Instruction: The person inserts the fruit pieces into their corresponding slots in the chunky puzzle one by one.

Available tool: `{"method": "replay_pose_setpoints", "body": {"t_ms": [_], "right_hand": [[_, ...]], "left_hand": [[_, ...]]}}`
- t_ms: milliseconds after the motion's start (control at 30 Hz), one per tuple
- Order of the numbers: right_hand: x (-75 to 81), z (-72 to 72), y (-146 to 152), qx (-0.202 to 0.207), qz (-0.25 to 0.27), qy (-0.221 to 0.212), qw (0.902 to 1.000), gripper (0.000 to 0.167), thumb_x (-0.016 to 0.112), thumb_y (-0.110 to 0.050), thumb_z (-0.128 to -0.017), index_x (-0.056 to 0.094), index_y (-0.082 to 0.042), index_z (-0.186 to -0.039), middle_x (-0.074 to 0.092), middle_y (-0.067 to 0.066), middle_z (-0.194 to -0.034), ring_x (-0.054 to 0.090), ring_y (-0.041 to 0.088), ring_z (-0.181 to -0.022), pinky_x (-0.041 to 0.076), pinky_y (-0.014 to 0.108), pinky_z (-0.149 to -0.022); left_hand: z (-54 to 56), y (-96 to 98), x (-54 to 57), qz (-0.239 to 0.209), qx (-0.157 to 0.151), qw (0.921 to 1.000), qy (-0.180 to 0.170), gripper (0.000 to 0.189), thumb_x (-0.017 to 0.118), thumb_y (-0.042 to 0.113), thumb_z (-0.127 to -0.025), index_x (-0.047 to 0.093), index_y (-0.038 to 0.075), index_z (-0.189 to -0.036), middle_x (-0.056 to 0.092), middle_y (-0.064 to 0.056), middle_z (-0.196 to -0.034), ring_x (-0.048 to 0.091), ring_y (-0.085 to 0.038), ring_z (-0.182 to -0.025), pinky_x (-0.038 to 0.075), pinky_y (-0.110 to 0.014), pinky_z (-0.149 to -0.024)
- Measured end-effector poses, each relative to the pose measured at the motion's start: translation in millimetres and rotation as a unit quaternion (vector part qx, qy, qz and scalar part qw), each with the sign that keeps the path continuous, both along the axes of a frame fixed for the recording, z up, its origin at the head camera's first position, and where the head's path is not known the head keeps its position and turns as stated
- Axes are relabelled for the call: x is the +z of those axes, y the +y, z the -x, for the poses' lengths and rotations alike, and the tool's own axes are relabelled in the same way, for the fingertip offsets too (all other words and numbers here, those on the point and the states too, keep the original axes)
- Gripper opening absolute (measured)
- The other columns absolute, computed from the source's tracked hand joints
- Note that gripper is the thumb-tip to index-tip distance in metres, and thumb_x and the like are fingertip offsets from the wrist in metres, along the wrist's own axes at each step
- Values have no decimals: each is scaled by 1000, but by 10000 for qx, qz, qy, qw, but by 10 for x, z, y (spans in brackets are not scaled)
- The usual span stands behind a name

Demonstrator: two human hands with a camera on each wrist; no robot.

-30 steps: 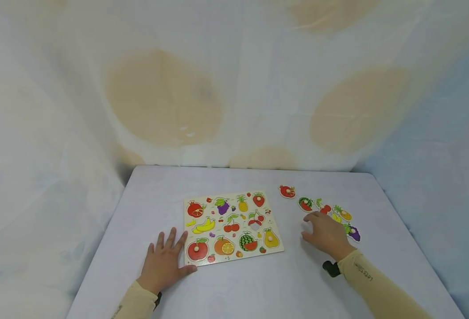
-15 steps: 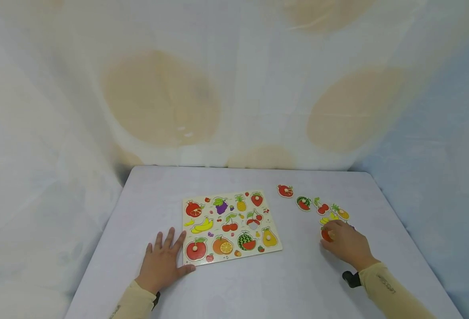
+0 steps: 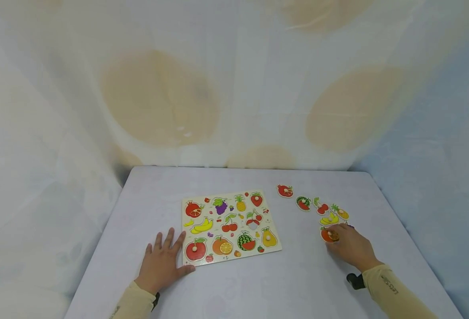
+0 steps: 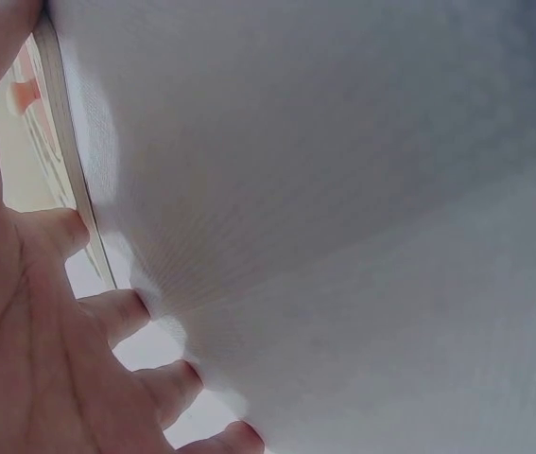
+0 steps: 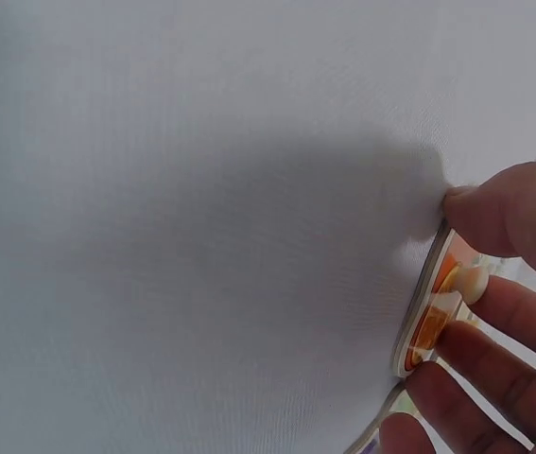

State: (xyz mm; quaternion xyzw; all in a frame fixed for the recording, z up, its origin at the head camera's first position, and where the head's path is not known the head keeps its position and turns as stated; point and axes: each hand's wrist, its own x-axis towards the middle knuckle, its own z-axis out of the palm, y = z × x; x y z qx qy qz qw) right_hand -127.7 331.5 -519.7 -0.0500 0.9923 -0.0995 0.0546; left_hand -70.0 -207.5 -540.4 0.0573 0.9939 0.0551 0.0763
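On the table lies a wooden fruit puzzle board (image 3: 216, 223) with printed fruits, some bearing knobs. My left hand (image 3: 160, 265) lies with fingers spread at its near left corner, thumb and index finger at its edges; in the left wrist view the fingertips (image 4: 168, 386) touch the tabletop. To the right, my right hand (image 3: 351, 248) holds an orange puzzle piece (image 3: 328, 235), lying flat. In the right wrist view the thumb is at one edge of that orange piece (image 5: 430, 317), and the other fingers are by its knob (image 5: 470, 282) and far edge.
Near the right hand lie loose pieces: a pomegranate (image 3: 285, 191), a watermelon (image 3: 304, 204), cherries (image 3: 322, 208), a pineapple (image 3: 341, 212) and bananas (image 3: 329, 219). A grape piece is mostly hidden by the hand. Cloth walls (image 3: 258, 110) enclose the table.
My right hand has moved right and towards me, from beside the watermelon piece to the orange piece, uncovering the banana and orange pieces. The left hand keeps its place.
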Motion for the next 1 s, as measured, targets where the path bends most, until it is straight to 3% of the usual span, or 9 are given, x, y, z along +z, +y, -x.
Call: {"method": "replay_pose_setpoints", "body": {"t_ms": [1000], "right_hand": [[-70, 49, 37, 296, -562, 501, 9967, 49, 85, -31, -77, 70, -6, -116, 67, 22, -117, 64, 41, -104, 55, 58, -81]], "left_hand": [[-9, -11, -38, 1, -19, 9999, 106, 106, 71, 73, -73, 37, 16, -156, 29, -23, -158, 22, -55, -140, 22, -75, -105]]}}
